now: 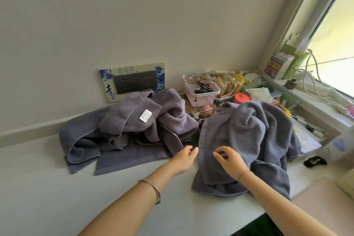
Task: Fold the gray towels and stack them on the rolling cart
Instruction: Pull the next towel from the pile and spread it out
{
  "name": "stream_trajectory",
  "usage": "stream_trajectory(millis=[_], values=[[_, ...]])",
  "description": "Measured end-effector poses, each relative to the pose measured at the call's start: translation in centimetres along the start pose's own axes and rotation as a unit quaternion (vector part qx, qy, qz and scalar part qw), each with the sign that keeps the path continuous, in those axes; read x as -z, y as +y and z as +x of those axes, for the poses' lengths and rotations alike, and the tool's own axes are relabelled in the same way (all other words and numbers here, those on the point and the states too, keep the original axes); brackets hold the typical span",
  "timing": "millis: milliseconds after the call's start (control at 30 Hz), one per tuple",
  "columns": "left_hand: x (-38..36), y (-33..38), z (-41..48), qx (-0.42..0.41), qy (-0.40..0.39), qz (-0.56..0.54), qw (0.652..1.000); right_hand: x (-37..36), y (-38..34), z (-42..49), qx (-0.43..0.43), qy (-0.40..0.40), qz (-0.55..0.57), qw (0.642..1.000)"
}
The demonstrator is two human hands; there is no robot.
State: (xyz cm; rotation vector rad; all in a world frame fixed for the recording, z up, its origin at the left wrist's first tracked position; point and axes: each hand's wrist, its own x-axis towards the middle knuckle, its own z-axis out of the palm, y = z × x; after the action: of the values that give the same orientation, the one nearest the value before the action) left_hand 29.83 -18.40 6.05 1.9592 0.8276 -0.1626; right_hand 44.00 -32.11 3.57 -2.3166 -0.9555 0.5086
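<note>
Left to right. The counter (47, 188) on the left is bare and pale, and it's the best room we have for spreading cloth. The gray pile (130, 130) sits against the wall under the socket plate (134, 82), crumpled, label up, one flap lying flat toward us.

The left hand (184, 159) has loosely curled fingers with the tips just at the near towel's (249, 140) left hem. We see no cloth between them. The right hand (229, 161) rests on top of that towel with fingers bent. We cannot tell if it pinches cloth. The towel is bunched and unfolded. The cart is not in view.

Risks, as we judge them:
- The towel's far end lies against the basket (201, 92) and the clutter behind, so a quick lift could snag or tip them.
- Its right side hangs toward the counter's right edge, near the clip (315, 161), so a sideways drag could sweep things off.
- The pile touches the towel's left side, so pulling left may drag a second piece along.

The near counter edge is close under the arms, so a spread towel may hang over it. We would shift left.
</note>
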Motion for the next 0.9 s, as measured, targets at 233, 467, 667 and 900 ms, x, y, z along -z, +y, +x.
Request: stream_trajectory(millis=[233,467,667,900], values=[[-3.6,2.8,4.3,0.049,-0.007,-0.133,0.990,-0.3,1.8,-2.2,0.015,-0.038,0.046,0.998],[-3.9,4.4,5.6,-0.013,0.081,-0.176,0.981,1.5,0.8,-2.9,0.033,-0.036,0.100,0.994],[0.2,8.3,3.5,-0.099,0.123,-0.280,0.947,3.9,-1.8,-1.8,0.168,0.158,0.071,0.971],[10.1,8.7,-2.8,-0.179,0.190,-0.246,0.933,6.6,-7.3,1.3,0.158,0.174,0.128,0.964]])
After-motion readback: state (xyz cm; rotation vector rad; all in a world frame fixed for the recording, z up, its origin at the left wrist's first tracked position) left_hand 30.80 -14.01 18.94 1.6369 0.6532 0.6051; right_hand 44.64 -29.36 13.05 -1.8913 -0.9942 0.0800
